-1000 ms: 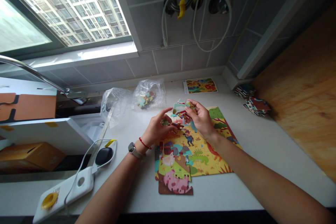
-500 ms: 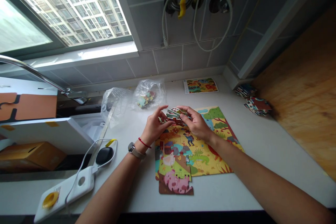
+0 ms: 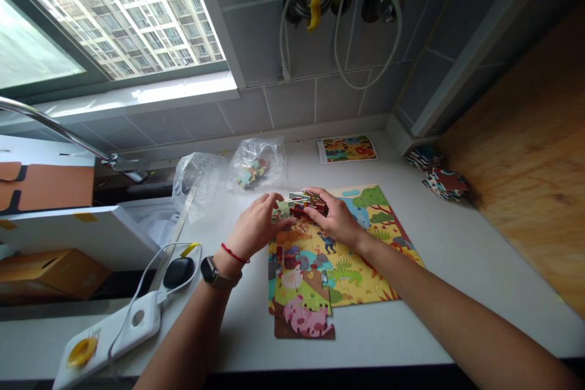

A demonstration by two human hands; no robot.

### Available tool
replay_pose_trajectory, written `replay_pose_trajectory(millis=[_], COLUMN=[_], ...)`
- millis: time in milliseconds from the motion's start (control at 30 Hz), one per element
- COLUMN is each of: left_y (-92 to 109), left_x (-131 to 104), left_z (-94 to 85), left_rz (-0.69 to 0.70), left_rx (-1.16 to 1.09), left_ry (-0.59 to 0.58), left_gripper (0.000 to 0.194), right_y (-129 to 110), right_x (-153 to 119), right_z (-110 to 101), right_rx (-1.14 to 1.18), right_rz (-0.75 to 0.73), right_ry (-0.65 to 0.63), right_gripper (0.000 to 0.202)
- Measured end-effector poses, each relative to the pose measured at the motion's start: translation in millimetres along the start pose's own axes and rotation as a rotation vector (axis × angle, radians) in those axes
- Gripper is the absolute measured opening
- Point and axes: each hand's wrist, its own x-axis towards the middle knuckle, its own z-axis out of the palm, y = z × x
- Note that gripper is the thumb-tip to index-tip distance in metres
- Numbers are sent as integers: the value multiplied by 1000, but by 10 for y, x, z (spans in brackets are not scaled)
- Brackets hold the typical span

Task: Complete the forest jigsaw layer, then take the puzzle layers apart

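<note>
A stack of puzzle pieces (image 3: 307,202) is gripped in my right hand (image 3: 337,218), above the upper part of the joined puzzle (image 3: 347,262). My left hand (image 3: 256,224) pinches a light green piece (image 3: 282,210) at the left side of the stack. Beneath both hands lies the yellow puzzle with animals and a tree. A smaller joined section with a pink pig (image 3: 306,315) and a hen overlaps its lower left part.
Behind are a plastic bag of pieces (image 3: 253,172) and a picture card (image 3: 348,149). Two piles of pieces (image 3: 445,184) lie at the right near the wooden panel. A white power strip (image 3: 109,338), a faucet (image 3: 123,163) and boxes (image 3: 59,274) stand left.
My left hand has moved left and turned, drawing a light green piece out from the stack. My right hand keeps its hold on the stack, now tilted differently.
</note>
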Motion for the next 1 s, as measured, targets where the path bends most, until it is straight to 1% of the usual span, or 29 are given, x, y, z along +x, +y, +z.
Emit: replay_pose_trajectory(millis=[33, 67, 100, 133, 167, 200, 233, 267, 300, 333, 400, 467, 533, 667, 867, 1000], left_y=[35, 79, 132, 190, 250, 307, 358, 400, 431, 450, 461, 450, 435, 431, 482, 540], left_x=[-85, -186, -300, -422, -547, -668, -782, -884, -972, -1044, -1147, -1203, -1228, -1210, -1068, -1000], left_z=[-55, -98, -123, -127, -109, -70, -13, 57, 133, 210, 345, 436, 484, 511, 494, 445], left_rz=[-6, -13, -1, 39, 90, 147, 190, 226, 227, 205, 169, 151, 143, 100, -19, -79], left_rx=[94, 170, 208, 204, 170, 132, 97, 73, 69, 77, 92, 94, 85, 38, -114, -191], left_ry=[-41, -91, -133, -177, -212, -243, -265, -284, -288, -277, -237, -198, -161, -95, 44, 111], left_gripper=[42, 50, 64, 83, 102, 116, 126, 132, 133, 128, 111, 95, 88, 83, 80, 89], right_y=[1, 4, 7, 11, 17, 24, 33, 43, 53, 63, 78, 86, 84, 61, 38, 45], right_x=[0, 1, 1, 2, 3, 4, 6, 7, 8, 9, 7, 4, 1, -1, 8, 13], right_z=[0, 0, 0, 2, 4, 7, 11, 16, 21, 25, 31, 31, 26, 10, 0, -2], right_rx=[10, 20, 30, 39, 49, 61, 75, 87, 97, 104, 99, 79, 68, 59, 78, 97], right_rz=[5, 5, 3, 0, -2, -4, -5, -8, -13, -19, -31, -39, -46, -57, -52, -40], right_ry=[-3, -4, -6, -7, -10, -14, -18, -22, -26, -26, -25, -25, -25, -19, -5, -6], right_gripper=[44, 45, 46, 47, 47, 47, 47, 46, 46, 46, 46, 46, 46, 45, 44, 44])
